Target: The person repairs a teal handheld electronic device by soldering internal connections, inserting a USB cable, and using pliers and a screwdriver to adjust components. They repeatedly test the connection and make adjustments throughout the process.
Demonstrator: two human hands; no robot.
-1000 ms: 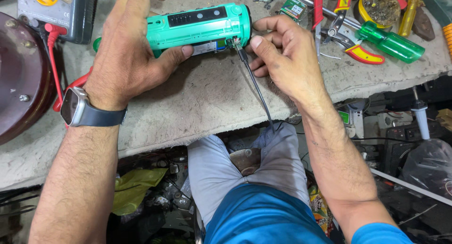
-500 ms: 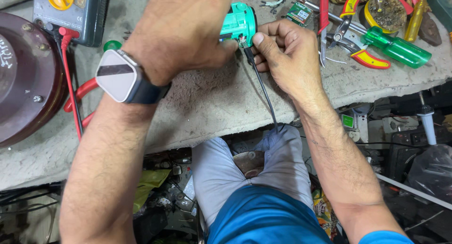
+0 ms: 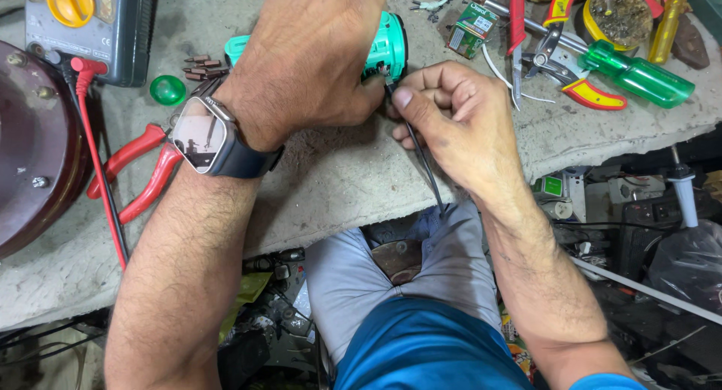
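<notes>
Bare desk [image 3: 338,187] open between the two forearms, toward the near edge. Blocked left by red pliers [image 3: 131,176] and red probe lead [image 3: 101,179]; crowded right by green screwdriver [image 3: 635,74], cutters [image 3: 560,63]; behind, possibly loose screws [image 3: 201,65].

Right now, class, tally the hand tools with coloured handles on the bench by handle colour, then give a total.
Red pliers: 1
Green screwdriver: 1
Red-and-yellow pliers: 1
Yellow screwdriver: 1
Total: 4
</notes>
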